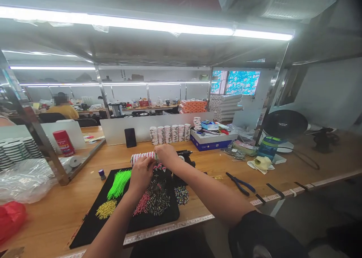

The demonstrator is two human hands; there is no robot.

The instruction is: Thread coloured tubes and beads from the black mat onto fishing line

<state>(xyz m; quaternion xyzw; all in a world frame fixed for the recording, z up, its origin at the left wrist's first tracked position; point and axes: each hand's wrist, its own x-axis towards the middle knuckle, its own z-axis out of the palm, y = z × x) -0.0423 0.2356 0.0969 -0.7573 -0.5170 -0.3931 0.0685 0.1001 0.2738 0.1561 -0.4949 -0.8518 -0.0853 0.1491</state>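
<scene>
My left hand (143, 170) is closed, its fingers pinched at the right end of a row of pink and white spools (138, 157). My right hand (166, 155) is closed just above and to its right, by the same end of the row. What either hand pinches is too small to make out. Below them a black mat (93, 222) carries bright green strands (118, 183), small gold pieces (106, 209), pink pieces (141, 204) and dark metallic pieces (158, 199). A black device (186, 158) stands partly behind my right hand.
Stacked spools (170, 134) and a phone (130, 137) stand along the back panel. A blue and white box (212, 140) holds tools. Pliers (239, 182) lie right of my forearm; beads (181, 195) lie beside the mat. A red can (63, 142) stands left. A person (63, 106) sits far back.
</scene>
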